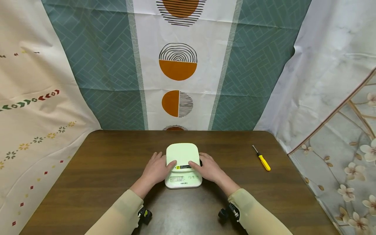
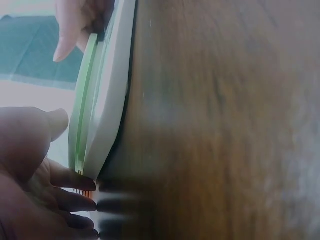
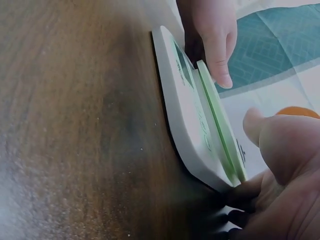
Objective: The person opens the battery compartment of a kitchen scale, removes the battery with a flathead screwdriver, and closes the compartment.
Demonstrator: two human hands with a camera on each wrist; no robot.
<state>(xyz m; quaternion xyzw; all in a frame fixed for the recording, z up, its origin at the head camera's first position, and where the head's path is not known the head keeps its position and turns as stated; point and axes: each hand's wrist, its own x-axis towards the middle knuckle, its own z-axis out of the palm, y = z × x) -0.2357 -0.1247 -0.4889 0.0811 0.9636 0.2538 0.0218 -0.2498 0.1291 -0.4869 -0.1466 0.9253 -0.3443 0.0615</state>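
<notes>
Patterned curtains behind brown table (image 1: 97, 169). Pale green kitchen scale (image 1: 182, 164) at table centre, toward near edge (display lit). Left hand (image 1: 155, 169) and right hand (image 1: 209, 168) flank scale, fingers straight, thumbs resting on platform. Yellow screwdriver (image 1: 262, 158) near right edge.

On the kitchen scale (image 1: 183, 166) we read a lit display (image 1: 176, 179) showing roughly "112", uncertain at this size, with a brand mark (image 1: 184, 184) below it that appears to read "deli"; the dark label strip is illegible.
</notes>
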